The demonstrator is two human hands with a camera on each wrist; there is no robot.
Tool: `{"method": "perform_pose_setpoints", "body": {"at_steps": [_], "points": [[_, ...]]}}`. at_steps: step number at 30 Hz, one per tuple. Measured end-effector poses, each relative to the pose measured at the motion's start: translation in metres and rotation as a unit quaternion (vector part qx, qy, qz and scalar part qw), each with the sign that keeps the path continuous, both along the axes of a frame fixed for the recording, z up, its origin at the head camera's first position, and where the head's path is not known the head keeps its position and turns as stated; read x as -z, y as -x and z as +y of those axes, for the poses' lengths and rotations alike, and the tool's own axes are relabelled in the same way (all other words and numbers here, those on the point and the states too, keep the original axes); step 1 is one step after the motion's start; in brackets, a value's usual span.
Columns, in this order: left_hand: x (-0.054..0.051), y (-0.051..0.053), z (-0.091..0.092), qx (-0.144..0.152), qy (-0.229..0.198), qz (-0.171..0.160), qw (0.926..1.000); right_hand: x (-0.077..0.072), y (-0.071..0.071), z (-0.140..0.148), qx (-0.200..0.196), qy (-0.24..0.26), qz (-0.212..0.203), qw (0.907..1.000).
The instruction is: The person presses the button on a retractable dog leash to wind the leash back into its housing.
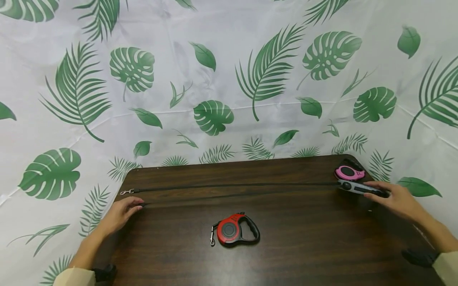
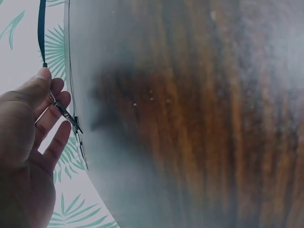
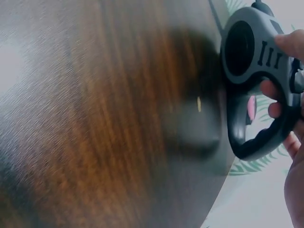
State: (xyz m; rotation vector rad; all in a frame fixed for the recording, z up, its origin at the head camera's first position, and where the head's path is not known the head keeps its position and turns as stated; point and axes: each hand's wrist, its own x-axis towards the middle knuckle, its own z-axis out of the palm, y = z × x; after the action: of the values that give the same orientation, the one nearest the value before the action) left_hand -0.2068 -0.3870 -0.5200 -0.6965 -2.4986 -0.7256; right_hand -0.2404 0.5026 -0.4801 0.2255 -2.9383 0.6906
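My right hand (image 1: 393,196) grips the black handle of a grey retractable dog leash (image 1: 354,188), held near the table's right side. In the right wrist view, fingers curl through its handle loop and the thumb lies on the grey casing (image 3: 259,42). A thin black cord (image 1: 236,185) runs out of it, stretched straight across to the left. At that far end my left hand (image 1: 119,212) pinches the leash strap (image 2: 42,33) between thumb and finger, its metal clip (image 2: 64,110) lying across the other fingers. A fainter dark line below the cord looks like its reflection.
A red retractable leash (image 1: 229,230) with a black handle and small metal clip lies mid-table. Behind the grey leash, a pink one (image 1: 347,172) sits at the back right corner. The brown wooden table (image 1: 304,238) backs onto a white leaf-printed cloth (image 1: 171,131).
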Motion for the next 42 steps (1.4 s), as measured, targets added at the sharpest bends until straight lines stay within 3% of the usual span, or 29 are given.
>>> {"method": "perform_pose_setpoints", "body": {"at_steps": [3,11,18,26,34,42], "points": [[-0.002,0.000,-0.001,-0.002,-0.001,0.000,1.0000,-0.003,0.003,-0.003,0.014,0.011,-0.012,0.9998],[-0.003,-0.001,-0.006,-0.007,-0.007,0.008,0.9999,-0.008,0.010,-0.009,0.035,0.026,0.008,0.9990],[-0.006,-0.001,-0.011,0.003,-0.011,0.016,0.9998,-0.009,0.012,-0.006,0.028,0.063,0.031,0.9971],[-0.017,-0.001,-0.015,0.006,-0.008,0.014,0.9998,-0.014,0.016,-0.003,0.010,0.071,-0.016,0.9973],[-0.028,-0.002,-0.017,-0.015,-0.005,0.020,0.9997,-0.021,0.017,-0.001,-0.004,0.074,-0.067,0.9950],[-0.036,-0.004,-0.020,-0.037,0.012,0.011,0.9992,-0.026,0.020,0.003,-0.013,0.094,-0.085,0.9919]]}}
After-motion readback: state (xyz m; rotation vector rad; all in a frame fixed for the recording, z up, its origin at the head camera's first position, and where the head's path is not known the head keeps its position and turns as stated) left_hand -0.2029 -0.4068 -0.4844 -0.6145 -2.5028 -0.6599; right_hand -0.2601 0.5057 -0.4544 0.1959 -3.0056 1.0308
